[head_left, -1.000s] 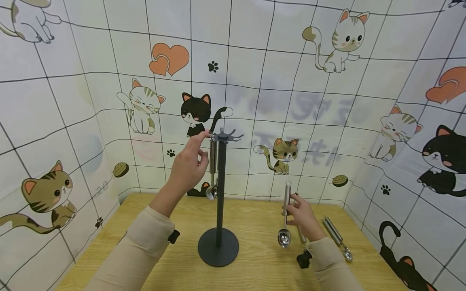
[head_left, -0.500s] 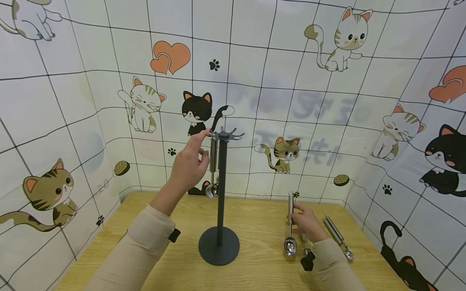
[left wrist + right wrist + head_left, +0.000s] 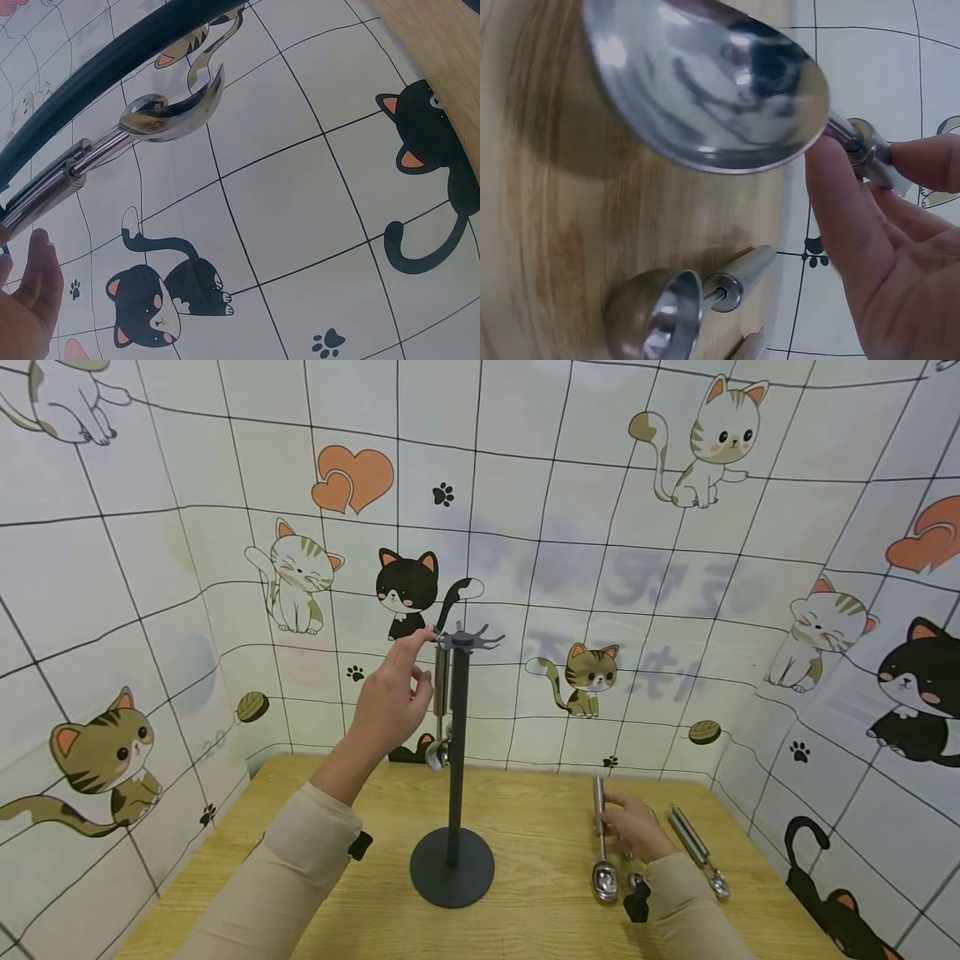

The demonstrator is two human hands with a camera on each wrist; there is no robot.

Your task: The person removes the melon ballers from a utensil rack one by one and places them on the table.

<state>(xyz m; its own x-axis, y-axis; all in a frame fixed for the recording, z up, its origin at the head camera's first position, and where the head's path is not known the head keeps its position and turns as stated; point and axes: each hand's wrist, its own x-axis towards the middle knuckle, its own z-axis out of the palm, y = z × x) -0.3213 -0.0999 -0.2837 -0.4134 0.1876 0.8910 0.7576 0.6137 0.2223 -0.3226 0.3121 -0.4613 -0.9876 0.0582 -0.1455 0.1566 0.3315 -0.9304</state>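
Note:
My left hand [image 3: 392, 695] is raised at the top of a dark metal stand [image 3: 456, 752]. Its index fingertip touches a hook where steel scoops [image 3: 437, 752] hang; the thumb stays apart from the handles. In the left wrist view a hanging scoop [image 3: 161, 120] crosses the upper left, beside that hand's fingers. At the right of the table my right hand [image 3: 637, 828] grips an ice cream scoop [image 3: 604, 881] by its handle, bowl toward me. Its shiny oval bowl [image 3: 705, 82] fills the top of the right wrist view, above the wood. Another scoop [image 3: 656, 315] lies beneath.
Farther right, more steel scoops [image 3: 697, 850] lie on the wooden table [image 3: 360, 893]. The stand's round base [image 3: 452, 881] sits mid-table. A white cat-patterned sheet [image 3: 502, 568] encloses the back and sides.
My right hand has lowered the ice cream scoop toward the table and slightly to the right. The left hand keeps its place at the top of the stand.

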